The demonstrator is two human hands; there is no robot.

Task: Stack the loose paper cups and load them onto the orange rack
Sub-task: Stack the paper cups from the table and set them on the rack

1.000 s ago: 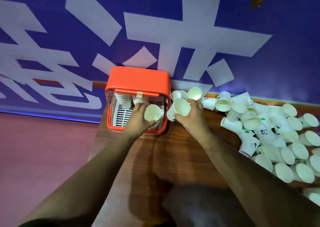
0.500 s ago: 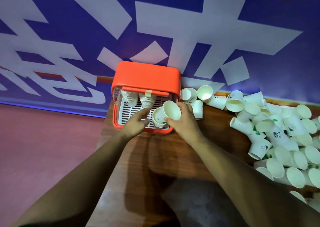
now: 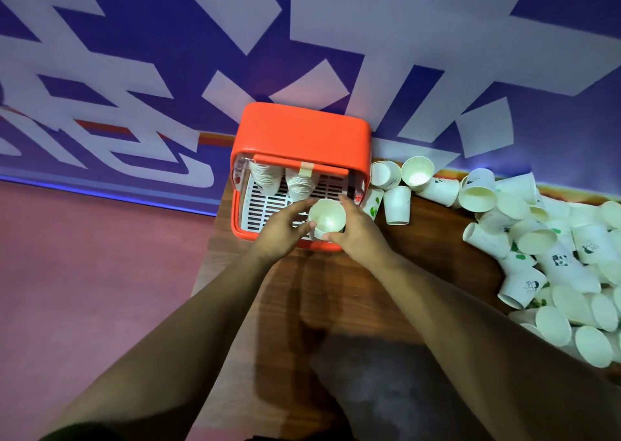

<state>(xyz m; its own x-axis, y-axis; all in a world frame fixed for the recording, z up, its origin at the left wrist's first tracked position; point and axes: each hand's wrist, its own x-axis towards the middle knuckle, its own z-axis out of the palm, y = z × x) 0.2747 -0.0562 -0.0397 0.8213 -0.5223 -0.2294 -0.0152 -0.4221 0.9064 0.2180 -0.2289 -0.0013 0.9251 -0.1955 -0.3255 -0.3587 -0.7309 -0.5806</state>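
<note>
Clasped the paper cup (image 3: pixel 326 217) from both sides, mouth up, just over the front right part of the white grille (image 3: pixel 268 205) in the orange rack (image 3: pixel 302 131). Curled the left hand (image 3: pixel 280 230) round its left wall and the right hand (image 3: pixel 361 230) round its right wall, fingers partly bent, thumbs on the near side. Found two nested stacks (image 3: pixel 265 178) at the rack's back left. Found the loose cups (image 3: pixel 537 239) heaped on the wooden surface (image 3: pixel 336 289) right of the rack.
</note>
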